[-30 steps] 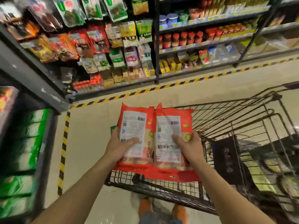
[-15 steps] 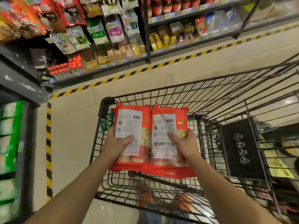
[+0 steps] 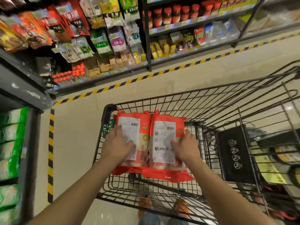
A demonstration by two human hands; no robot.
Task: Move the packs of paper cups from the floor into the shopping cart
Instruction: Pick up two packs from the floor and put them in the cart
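Observation:
Two red packs of paper cups lie side by side with their white labels up, inside the near left corner of the black wire shopping cart (image 3: 211, 98). My left hand (image 3: 116, 146) grips the left pack (image 3: 139, 127) at its left side, thumb across the label. My right hand (image 3: 186, 148) grips the right pack (image 3: 164, 127) at its right side. Both packs are held low in the basket, tilted slightly towards me. Whether they touch the cart's bottom is hidden by the packs.
Shelves of hanging snack bags and jars (image 3: 100, 34) line the far side behind a yellow-black floor stripe (image 3: 129, 82). A grey shelf unit with green packs (image 3: 14, 143) stands at the left. The cart's black child-seat flap (image 3: 235, 153) is at right. My shoes (image 3: 181, 207) show under the basket.
The packs in both hands moved forward over the cart's rim and down into the basket. My view tilted down over the cart.

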